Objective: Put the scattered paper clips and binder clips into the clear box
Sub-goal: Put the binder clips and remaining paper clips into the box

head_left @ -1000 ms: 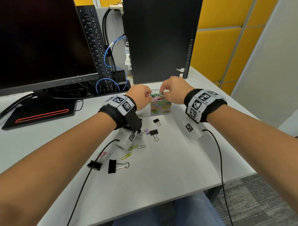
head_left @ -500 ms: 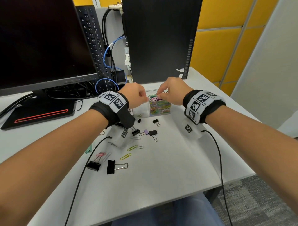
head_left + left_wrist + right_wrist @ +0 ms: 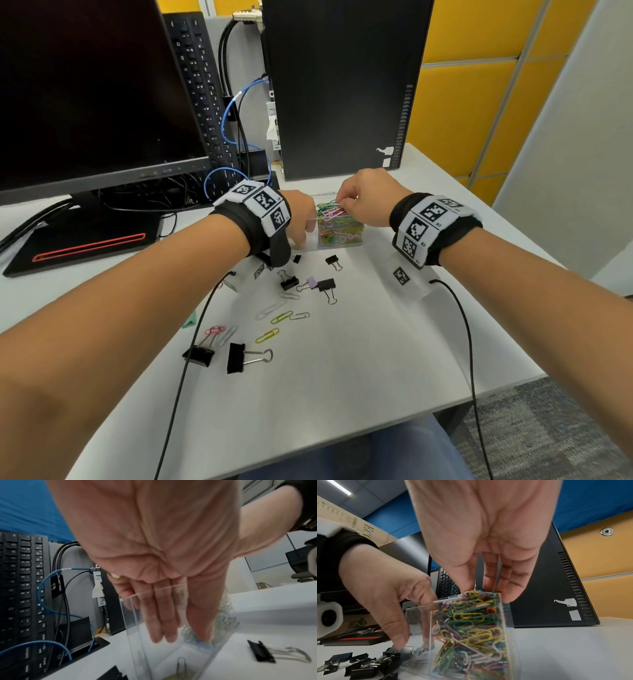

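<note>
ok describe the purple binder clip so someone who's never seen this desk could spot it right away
Start at the clear box of coloured paper clips in front of the black computer tower. On the white desk just in front of the box lies a loose group of binder clips. The purple binder clip is the small one touching a black binder clip; every other one is black.

Head looks down; wrists close, sharing clear box (image 3: 339, 236).

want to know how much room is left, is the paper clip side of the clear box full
Nearly full: coloured paper clips pile up to the clear box rim.
</note>
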{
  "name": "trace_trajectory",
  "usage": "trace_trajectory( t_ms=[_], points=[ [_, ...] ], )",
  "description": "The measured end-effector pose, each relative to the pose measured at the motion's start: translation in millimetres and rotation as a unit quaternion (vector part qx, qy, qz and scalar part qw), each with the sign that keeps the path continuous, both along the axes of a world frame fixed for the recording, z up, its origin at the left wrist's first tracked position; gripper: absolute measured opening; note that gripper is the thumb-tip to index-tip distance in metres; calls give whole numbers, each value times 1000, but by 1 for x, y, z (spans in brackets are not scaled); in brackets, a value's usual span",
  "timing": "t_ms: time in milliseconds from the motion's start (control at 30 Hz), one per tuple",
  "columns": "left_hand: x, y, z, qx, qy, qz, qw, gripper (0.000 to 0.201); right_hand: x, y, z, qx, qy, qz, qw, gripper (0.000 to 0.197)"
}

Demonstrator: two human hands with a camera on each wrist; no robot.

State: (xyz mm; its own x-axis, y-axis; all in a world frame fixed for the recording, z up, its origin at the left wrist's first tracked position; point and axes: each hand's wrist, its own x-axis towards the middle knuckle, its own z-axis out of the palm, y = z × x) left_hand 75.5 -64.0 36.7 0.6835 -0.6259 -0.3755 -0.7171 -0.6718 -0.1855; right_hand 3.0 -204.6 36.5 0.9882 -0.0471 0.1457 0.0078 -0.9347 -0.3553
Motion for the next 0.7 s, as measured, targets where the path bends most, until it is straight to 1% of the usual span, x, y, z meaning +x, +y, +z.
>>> trace_trajectory(
  t_ms=[100,133,200,233,333,467,633,700],
  points=[
    [6,-4,-3,35,-4,-6,999,36,-3,-2,0,1,-8,11,1000,25],
    [9,-5,-5,48,-8,-8,999,31,-3,-3,-1,-8,-2,19,1000,26],
    [12,-6,-10,60,-25,-15,998,12,-4,-2,-2,-19,5,28,999,23],
    [14,-7,-12,61,-31,-17,998,8,-5,-2,-3,-17,0,29,999,20],
    [15,-9,-15,81,-36,-22,996,8,-5,-2,-5,-4,-22,31,999,18],
    [16,-11,-17,103,-36,-28,994,3,-2,0,-5,-5,-24,32,999,19],
    [18,-12,-16,104,-23,-9,994,1,3,3,-5,-8,-11,12,1000,17],
    [19,-12,-16,99,-16,2,995,5,3,3,-5,-11,-9,8,1000,14]
  ],
)
